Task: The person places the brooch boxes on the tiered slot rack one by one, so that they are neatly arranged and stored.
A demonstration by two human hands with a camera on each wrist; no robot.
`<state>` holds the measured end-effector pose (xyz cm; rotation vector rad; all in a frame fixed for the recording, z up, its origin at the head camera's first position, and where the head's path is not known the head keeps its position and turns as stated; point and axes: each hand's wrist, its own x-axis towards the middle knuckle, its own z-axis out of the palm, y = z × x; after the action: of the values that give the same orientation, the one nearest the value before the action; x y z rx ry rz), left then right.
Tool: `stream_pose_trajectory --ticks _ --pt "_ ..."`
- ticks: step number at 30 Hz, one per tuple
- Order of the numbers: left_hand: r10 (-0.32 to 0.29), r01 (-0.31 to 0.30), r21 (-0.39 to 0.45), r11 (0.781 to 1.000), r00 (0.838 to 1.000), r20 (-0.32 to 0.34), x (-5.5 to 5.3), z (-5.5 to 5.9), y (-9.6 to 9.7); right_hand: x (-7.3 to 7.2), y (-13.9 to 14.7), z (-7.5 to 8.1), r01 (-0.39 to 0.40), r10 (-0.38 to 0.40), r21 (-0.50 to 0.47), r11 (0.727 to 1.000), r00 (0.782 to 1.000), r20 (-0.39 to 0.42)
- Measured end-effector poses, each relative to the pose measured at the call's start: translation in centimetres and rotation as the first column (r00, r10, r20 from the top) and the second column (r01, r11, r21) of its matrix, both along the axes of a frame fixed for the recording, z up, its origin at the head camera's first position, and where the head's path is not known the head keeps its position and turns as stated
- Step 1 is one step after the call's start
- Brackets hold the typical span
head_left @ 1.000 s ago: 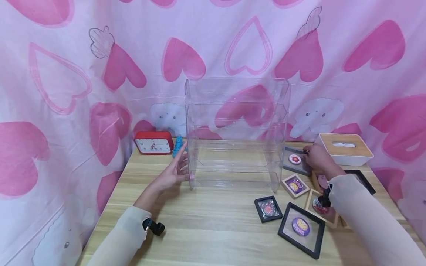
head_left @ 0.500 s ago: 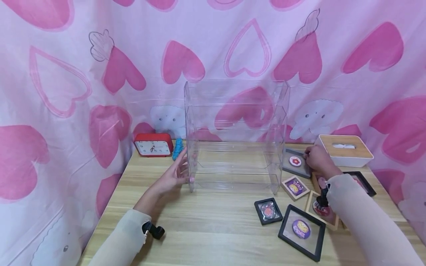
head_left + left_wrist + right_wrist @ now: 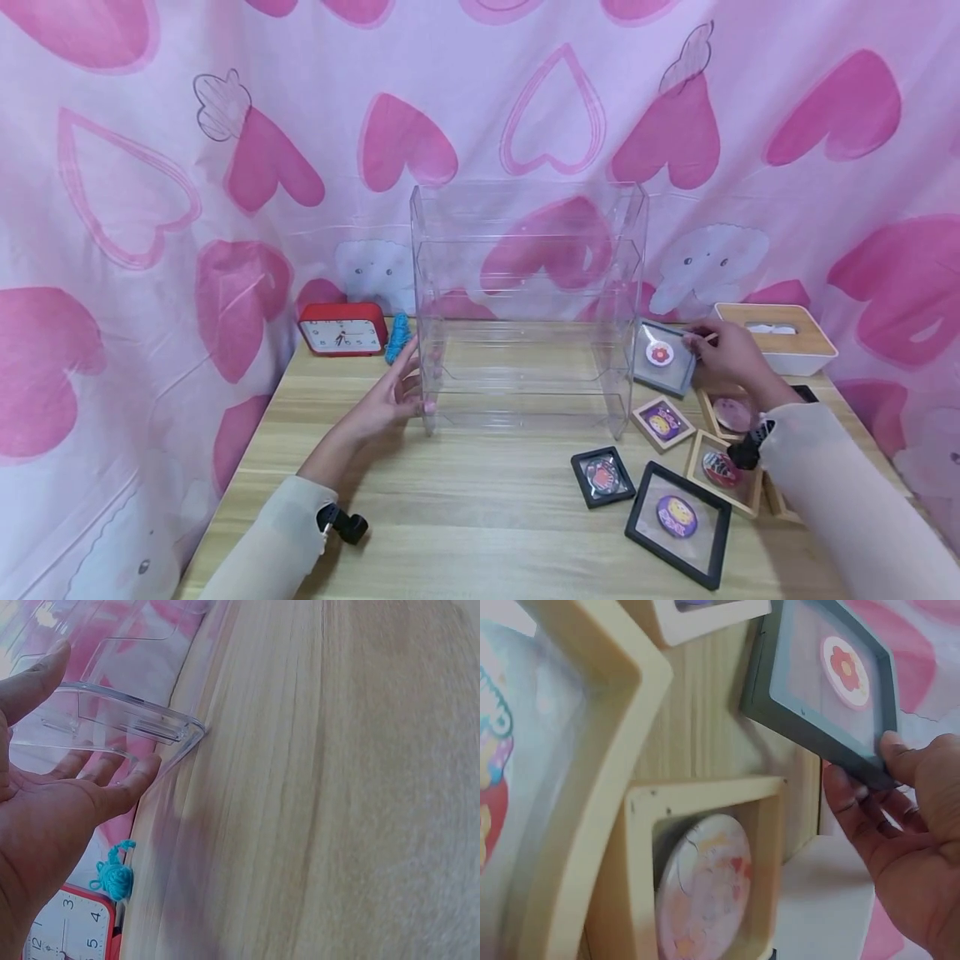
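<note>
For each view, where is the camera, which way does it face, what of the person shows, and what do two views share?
Head: on the head, facing forward and down at the shelf; left hand, right hand and sleeves show.
Left wrist: on that wrist, facing shelf and table; left hand shows.
Right wrist: on that wrist, facing grey frame; right hand shows.
Shared, head and left wrist: red clock.

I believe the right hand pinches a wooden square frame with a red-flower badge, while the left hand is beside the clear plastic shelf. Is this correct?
Not quite: the right wrist view shows the right hand pinching a grey square frame with a red-flower badge, not a wooden one. The rest is right.
</note>
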<state>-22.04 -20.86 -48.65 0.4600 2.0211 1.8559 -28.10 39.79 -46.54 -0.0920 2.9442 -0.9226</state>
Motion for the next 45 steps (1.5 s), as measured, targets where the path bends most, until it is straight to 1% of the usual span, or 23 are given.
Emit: stream_pose_trajectory --ticks 4,7,9,11,15,18,20,21,23,25,29,31,34,37,38,40,45 --pt "0.003 -0.003 -0.005 1.000 1.000 0.007 0.0 -0.2 0.0 0.4 0.3 0.8 -0.004 0.003 -0.013 1.000 0.996 -0.084" --pt "0.012 -0.011 -0.017 1.000 1.000 0.024 0.1 -0.2 -0.1 0.6 0.4 1.6 -0.006 0.002 -0.019 1.000 0.986 -0.169" --pt "0.010 -0.009 -0.021 1.000 1.000 0.029 0.1 -0.3 -0.2 0.8 0.4 2.2 0.001 -0.006 -0.026 1.000 0.978 -0.210" --pt "0.003 -0.003 -0.017 1.000 1.000 0.028 0.1 -0.3 -0.2 1.0 0.5 3.0 0.013 -0.021 -0.034 0.999 0.973 -0.232" --pt "-0.010 0.010 -0.006 1.000 1.000 0.020 -0.1 -0.5 -0.3 1.5 0.9 4.6 0.060 -0.078 -0.080 0.995 0.969 -0.233" --pt "-0.009 0.009 0.005 1.000 0.999 0.031 -0.2 -0.5 -0.4 1.8 1.0 5.7 0.082 -0.113 -0.126 0.989 0.957 -0.269" --pt "-0.013 0.012 0.012 1.000 1.000 0.028 -0.2 -0.5 -0.4 1.9 1.0 6.4 0.077 -0.123 -0.156 0.985 0.944 -0.307" --pt "-0.015 0.014 0.016 1.000 1.000 0.024 -0.2 -0.5 -0.4 2.0 1.0 6.7 0.069 -0.123 -0.166 0.984 0.933 -0.337" --pt "-0.017 0.016 0.014 1.000 1.000 0.015 -0.1 -0.5 -0.4 2.0 0.9 7.4 0.044 -0.116 -0.191 0.981 0.917 -0.382" --pt "-0.016 0.015 0.015 1.000 1.000 0.011 0.0 -0.5 -0.4 2.0 0.8 8.0 0.014 -0.110 -0.230 0.973 0.906 -0.409" --pt "-0.014 0.014 0.022 1.000 1.000 0.010 0.2 -0.4 -0.3 2.0 0.6 9.4 0.006 -0.127 -0.272 0.962 0.894 -0.429" --pt "-0.015 0.015 0.026 1.000 1.000 0.004 0.3 -0.5 -0.3 2.1 0.5 10.2 0.023 -0.143 -0.269 0.963 0.888 -0.436" --pt "-0.014 0.014 0.017 1.000 1.000 0.001 0.3 -0.6 -0.2 2.4 0.2 11.4 0.047 -0.163 -0.266 0.963 0.886 -0.434" --pt "-0.011 0.011 0.016 1.000 1.000 0.006 0.3 -0.7 -0.2 2.7 0.0 12.5 0.052 -0.180 -0.301 0.952 0.892 -0.415" --pt "-0.009 0.009 0.009 1.000 1.000 0.008 0.3 -0.7 -0.2 2.7 -0.1 12.9 0.045 -0.184 -0.324 0.945 0.892 -0.413" --pt "-0.005 0.005 0.002 1.000 1.000 0.014 0.3 -0.8 -0.3 2.8 -0.2 13.6 0.026 -0.193 -0.361 0.932 0.881 -0.433" --pt "0.010 -0.010 0.003 1.000 0.999 0.031 0.3 -0.7 -0.2 2.9 -0.9 15.7 -0.029 -0.222 -0.464 0.885 0.850 -0.477"
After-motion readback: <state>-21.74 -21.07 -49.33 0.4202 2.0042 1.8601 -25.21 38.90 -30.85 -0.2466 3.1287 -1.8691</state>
